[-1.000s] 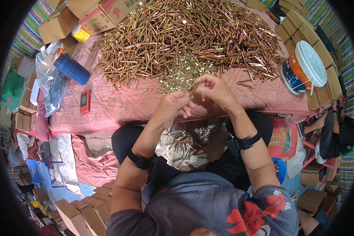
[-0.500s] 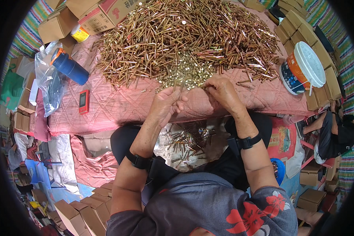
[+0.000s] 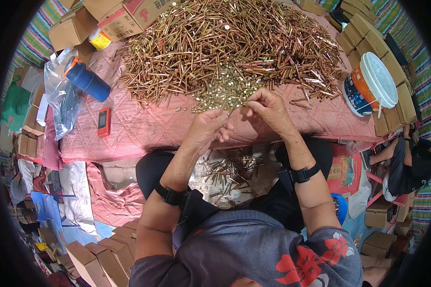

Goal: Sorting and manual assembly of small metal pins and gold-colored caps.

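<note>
My left hand [image 3: 208, 129] is closed on a thin, brass-coloured metal rod [image 3: 223, 108], its tip pointing up between thumb and fingers. Close by on the right, my right hand [image 3: 269, 110] has thumb and forefinger pinched together beside the rod. What sits in that pinch is too small to make out. Just beyond both hands lies a heap of small, shiny nut-like pieces [image 3: 225, 91]. Behind it spreads a large pile of brass-coloured metal rods [image 3: 191, 48] on a pink quilted cover [image 3: 143, 129].
More rods [image 3: 227, 174] lie below, between my knees. A blue tumbler [image 3: 87, 81] and a red device [image 3: 104, 122] are at left, a white-rimmed bucket [image 3: 376, 86] at right. Cardboard boxes [image 3: 103, 263] line the sides. Another person [image 3: 407, 162] sits at far right.
My right hand has come slightly up from the heap's edge, its pinched fingers now beside the rod in my left hand. The left hand stays nearly in place, still holding the rod.
</note>
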Available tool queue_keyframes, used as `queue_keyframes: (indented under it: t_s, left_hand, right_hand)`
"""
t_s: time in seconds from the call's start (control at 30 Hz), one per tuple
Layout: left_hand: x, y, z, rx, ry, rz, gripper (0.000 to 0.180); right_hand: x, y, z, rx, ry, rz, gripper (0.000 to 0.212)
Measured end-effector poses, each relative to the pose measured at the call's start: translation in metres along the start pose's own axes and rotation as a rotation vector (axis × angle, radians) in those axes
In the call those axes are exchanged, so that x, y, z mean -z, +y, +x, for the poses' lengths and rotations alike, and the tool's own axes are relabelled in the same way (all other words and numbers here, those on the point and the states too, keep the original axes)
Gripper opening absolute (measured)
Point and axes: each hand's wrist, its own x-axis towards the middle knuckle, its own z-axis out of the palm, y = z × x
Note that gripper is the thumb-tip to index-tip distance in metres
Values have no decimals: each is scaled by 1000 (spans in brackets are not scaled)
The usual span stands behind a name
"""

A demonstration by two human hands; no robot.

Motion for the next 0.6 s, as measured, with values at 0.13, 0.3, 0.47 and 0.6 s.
queue_keyframes:
  t_s: [0.13,0.3,0.47,0.6]
  left_hand:
    - [-3,1,-1,23,-6,39,20]
    - [-4,2,-2,36,-32,61,19]
    - [-2,2,-2,46,-65,93,19]
    - [-1,1,-2,66,-92,53,20]
  right_hand:
    - [-3,-1,0,-54,-18,43,7]
    - [-9,-6,-2,-69,-80,169,11]
    - [-6,-5,-1,8,-102,94,10]
    - [-3,-9,-1,105,-154,27,10]
